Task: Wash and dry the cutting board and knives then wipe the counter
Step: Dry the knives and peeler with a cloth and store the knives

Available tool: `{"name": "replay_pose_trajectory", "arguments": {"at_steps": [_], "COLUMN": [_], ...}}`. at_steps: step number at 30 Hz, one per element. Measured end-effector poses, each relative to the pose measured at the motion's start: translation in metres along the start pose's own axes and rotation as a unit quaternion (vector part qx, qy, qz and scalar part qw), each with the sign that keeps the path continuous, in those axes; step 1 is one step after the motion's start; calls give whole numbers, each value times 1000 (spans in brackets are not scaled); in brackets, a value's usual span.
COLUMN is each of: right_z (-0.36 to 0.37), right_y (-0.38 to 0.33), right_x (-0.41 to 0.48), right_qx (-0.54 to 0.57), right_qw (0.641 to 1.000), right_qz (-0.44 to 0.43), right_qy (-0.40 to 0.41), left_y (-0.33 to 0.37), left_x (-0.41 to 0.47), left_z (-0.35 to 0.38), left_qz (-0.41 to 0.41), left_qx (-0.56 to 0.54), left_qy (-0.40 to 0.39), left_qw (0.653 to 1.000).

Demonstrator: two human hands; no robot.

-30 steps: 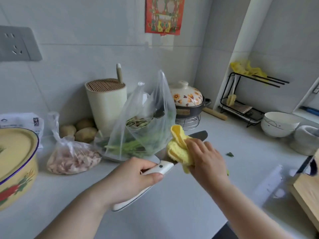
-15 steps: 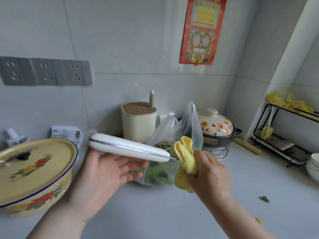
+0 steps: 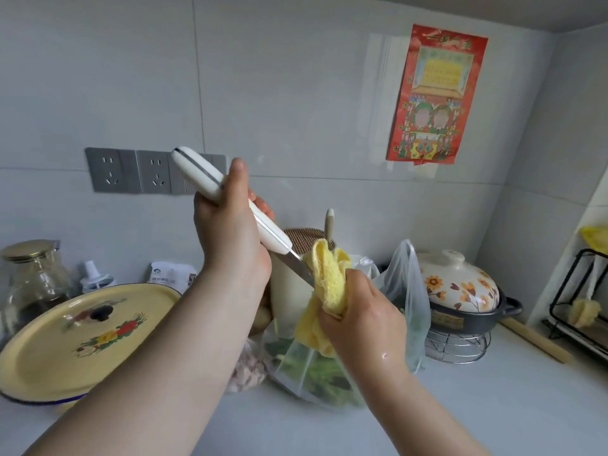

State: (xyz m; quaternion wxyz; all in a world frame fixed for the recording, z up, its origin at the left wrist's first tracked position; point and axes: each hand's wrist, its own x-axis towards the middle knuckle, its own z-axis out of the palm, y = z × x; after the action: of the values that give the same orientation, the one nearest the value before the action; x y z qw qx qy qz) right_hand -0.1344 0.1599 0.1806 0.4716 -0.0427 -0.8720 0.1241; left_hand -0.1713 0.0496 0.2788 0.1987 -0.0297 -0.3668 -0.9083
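Observation:
My left hand (image 3: pixel 232 235) grips the white handle of a knife (image 3: pixel 200 174), raised high with the handle up-left and the blade slanting down-right. A short stretch of bare blade shows just below the handle. My right hand (image 3: pixel 358 311) is closed on a yellow cloth (image 3: pixel 325 274) wrapped around the blade, which hides the rest of it. Behind the cloth stands a cream knife block (image 3: pixel 289 291) with one handle sticking out. The grey counter (image 3: pixel 477 406) lies below. No cutting board is in view.
A yellow enamel pot lid (image 3: pixel 75 337) and a glass jar (image 3: pixel 29 281) sit at left. Clear bags of greens (image 3: pixel 408 311) and meat are under my hands. A flowered clay pot (image 3: pixel 457 291) on a wire stand, a rolling pin (image 3: pixel 536 340) and a black rack (image 3: pixel 579 311) are at right.
My left hand lifted the knife from low over the counter to high, tilting the handle upward. My right hand kept the yellow cloth on the blade. The view tilted up toward the wall.

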Motion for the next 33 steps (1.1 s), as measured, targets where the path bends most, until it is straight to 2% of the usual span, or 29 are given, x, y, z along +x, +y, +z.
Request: {"name": "replay_pose_trajectory", "arguments": {"at_steps": [7, 10, 12, 13, 17, 21, 26, 33], "right_z": [15, 15, 13, 11, 10, 13, 20, 29], "right_y": [36, 53, 63, 68, 81, 86, 93, 99], "right_x": [0, 3, 11, 12, 18, 22, 16, 19], "right_qx": [54, 63, 178, 236, 362, 426, 427, 447], "right_qw": [998, 991, 952, 929, 867, 813, 802, 782], "right_qz": [4, 69, 161, 199, 299, 365, 385, 394], "right_qy": [-37, -97, -190, -204, -167, -158, -163, -184], "left_y": [-9, -4, 3, 7, 8, -18, -54, -71], "left_x": [40, 68, 87, 96, 123, 143, 162, 180], "left_z": [23, 30, 36, 40, 59, 72, 70, 69], "left_qz": [-19, -28, -7, 12, 84, 109, 145, 154], "left_qx": [0, -12, -15, -15, 5, 69, 183, 222], "left_qy": [25, 32, 35, 35, 6, -26, -77, -90], "left_qw": [1000, 999, 999, 999, 996, 991, 969, 959]}}
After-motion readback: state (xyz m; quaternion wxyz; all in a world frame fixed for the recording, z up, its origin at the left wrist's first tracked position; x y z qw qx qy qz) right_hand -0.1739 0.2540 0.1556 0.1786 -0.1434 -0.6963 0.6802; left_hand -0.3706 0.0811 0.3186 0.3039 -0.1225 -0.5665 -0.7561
